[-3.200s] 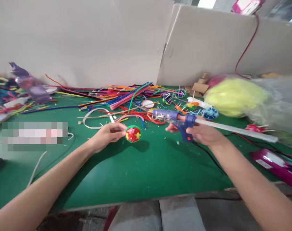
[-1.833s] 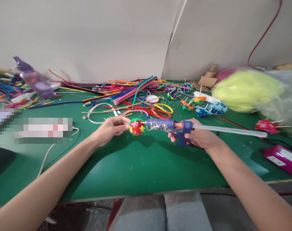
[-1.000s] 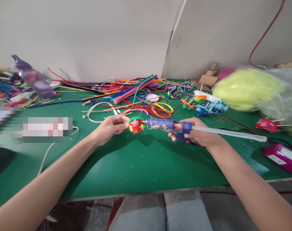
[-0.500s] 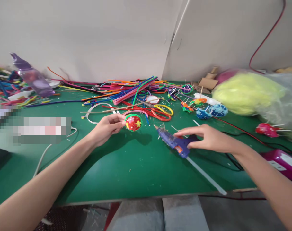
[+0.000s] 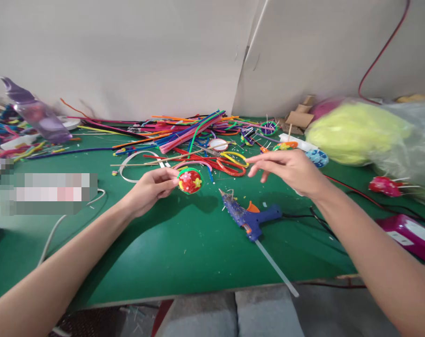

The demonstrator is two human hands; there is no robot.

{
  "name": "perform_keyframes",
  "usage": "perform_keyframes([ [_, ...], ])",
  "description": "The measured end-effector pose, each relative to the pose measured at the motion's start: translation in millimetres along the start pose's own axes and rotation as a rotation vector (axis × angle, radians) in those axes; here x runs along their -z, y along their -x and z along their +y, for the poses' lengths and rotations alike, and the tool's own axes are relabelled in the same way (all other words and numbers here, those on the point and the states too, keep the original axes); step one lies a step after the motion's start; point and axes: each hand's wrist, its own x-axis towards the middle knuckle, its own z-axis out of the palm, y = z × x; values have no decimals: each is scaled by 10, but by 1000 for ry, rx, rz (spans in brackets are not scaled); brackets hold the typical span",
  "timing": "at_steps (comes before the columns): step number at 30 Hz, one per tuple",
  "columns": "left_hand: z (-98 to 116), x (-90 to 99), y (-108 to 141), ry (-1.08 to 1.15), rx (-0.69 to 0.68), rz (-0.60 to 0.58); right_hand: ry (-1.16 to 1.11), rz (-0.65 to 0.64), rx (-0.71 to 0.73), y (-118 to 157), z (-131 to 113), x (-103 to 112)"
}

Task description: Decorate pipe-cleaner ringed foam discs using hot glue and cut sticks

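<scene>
Between the thumb and fingers of my left hand (image 5: 156,188) is a small round red ornament (image 5: 190,181) with yellow and pink flowers and a green rim. My right hand (image 5: 285,169) hovers in the air with its fingers apart, holding nothing that I can see. Below it a blue glue gun (image 5: 249,216) lies on the green table (image 5: 156,262), with a long glue stick (image 5: 277,269) out of its back. Nearest to my right fingertips are the yellow and red handles of scissors (image 5: 233,164).
Behind my hands lies a heap of coloured pipe cleaners (image 5: 194,131). A purple bottle (image 5: 42,117) leans at the left. On the right are a blue decorated piece (image 5: 317,158), a red one (image 5: 385,186), a yellow bag (image 5: 356,133) and a magenta power strip (image 5: 410,236).
My right hand has let go of the glue gun, which now lies on the table, and has moved up and away. The left hand still holds the ornament. The view has shifted slightly.
</scene>
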Motion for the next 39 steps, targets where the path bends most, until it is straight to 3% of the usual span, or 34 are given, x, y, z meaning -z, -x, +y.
perform_keyframes([
  [4, -11, 14, 5, -13, -7, -16, 68, 108, 21, -236, 122, -233],
  [7, -22, 9, 8, -42, 5, -44, 97, 203, -15, -262, 277, -365],
  [16, -39, -22, 5, -161, 57, -115, 36, 341, -78, -200, 462, -410],
  [39, -31, -48, 6, -172, 68, -117, 39, 314, -52, -217, 550, -454],
])
